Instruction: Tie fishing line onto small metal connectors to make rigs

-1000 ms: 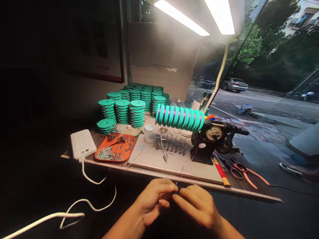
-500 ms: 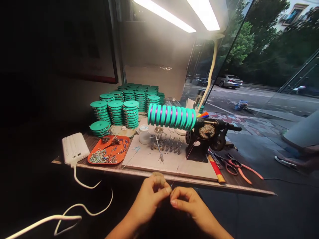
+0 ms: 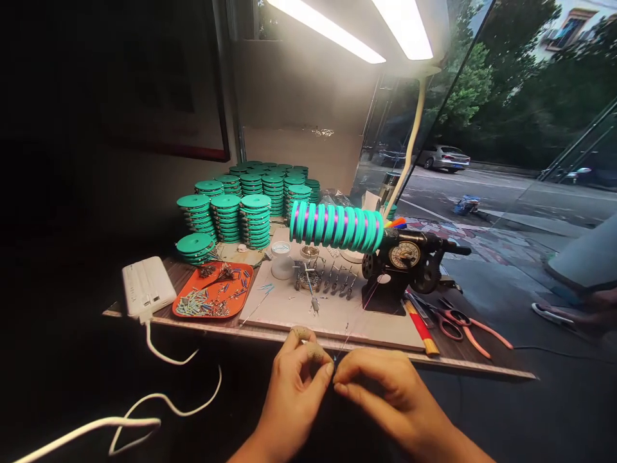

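Just beyond the board's front edge, my left hand is closed in a pinch, its thumb against its index finger. Close beside it, my right hand pinches too, with its back turned up. A thin line runs from the winding machine down to the fingertips of both hands. A tiny bluish piece shows on the line between the fingertips, too small to name. Turquoise foam spools sit in a row on the machine's shaft, wound with purple line. A small grey weight hangs at the board's middle.
An orange tray of small tackle parts and a white power bank are at left. Stacked turquoise spools stand behind. Scissors, pliers and a red-handled tool lie at right. A passer-by's foot shows outside.
My right hand has rolled over so that more of its back shows, and its fingers have drawn together. My left hand has tilted more upright. The view has shifted slightly.
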Available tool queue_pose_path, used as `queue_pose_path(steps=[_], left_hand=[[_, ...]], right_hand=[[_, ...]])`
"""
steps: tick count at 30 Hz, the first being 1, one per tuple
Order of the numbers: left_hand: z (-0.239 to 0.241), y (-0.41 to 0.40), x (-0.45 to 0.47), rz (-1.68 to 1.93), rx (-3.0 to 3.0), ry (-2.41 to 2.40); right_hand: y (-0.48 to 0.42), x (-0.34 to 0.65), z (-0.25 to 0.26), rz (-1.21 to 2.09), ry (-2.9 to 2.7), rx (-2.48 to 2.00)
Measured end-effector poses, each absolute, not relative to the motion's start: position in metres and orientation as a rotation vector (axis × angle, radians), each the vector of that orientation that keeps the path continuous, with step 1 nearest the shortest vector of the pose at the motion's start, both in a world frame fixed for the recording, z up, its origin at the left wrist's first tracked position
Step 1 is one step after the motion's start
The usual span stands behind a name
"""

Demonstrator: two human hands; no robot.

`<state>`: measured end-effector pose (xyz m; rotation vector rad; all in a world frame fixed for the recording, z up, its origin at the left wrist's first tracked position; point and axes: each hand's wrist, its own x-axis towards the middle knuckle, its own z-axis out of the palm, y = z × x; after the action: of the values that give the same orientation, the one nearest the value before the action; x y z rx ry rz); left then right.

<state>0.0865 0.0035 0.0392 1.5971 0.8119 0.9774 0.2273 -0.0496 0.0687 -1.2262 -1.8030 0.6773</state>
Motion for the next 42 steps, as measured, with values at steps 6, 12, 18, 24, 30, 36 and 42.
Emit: queue_pose_path(steps=[6,12,18,24,30,36,42], left_hand=[[0.036,0.004,0.087,0.969,1.608,0.807],[0.023,0.007,0.088,0.928,1.538,0.822],[0.012,0.007,0.09,0.925,1.493,0.763],[0.013,0.006,0.089,0.962,1.556,0.773],[0.017,0.004,0.09,0.97,1.602,0.79],[0.016,0.004,0.089,0.998,1.615,0.795],[0.018,0.006,0.089,1.021,1.684,0.769]], right_hand=[[-0.024,0.228,0.088,0.81,-1.884,-1.294],[-0.025,0.244,0.095,1.214,-1.804,-1.216],[-0.046,0.261,0.056,0.961,-1.413,-1.494],[-0.047,0.235,0.027,0.944,-1.412,-1.567],[-0.057,0.226,0.037,0.822,-1.589,-1.548],[-0.052,0.233,0.049,0.666,-1.684,-1.53],[-0.029,0.25,0.058,0.331,-2.243,-1.365]])
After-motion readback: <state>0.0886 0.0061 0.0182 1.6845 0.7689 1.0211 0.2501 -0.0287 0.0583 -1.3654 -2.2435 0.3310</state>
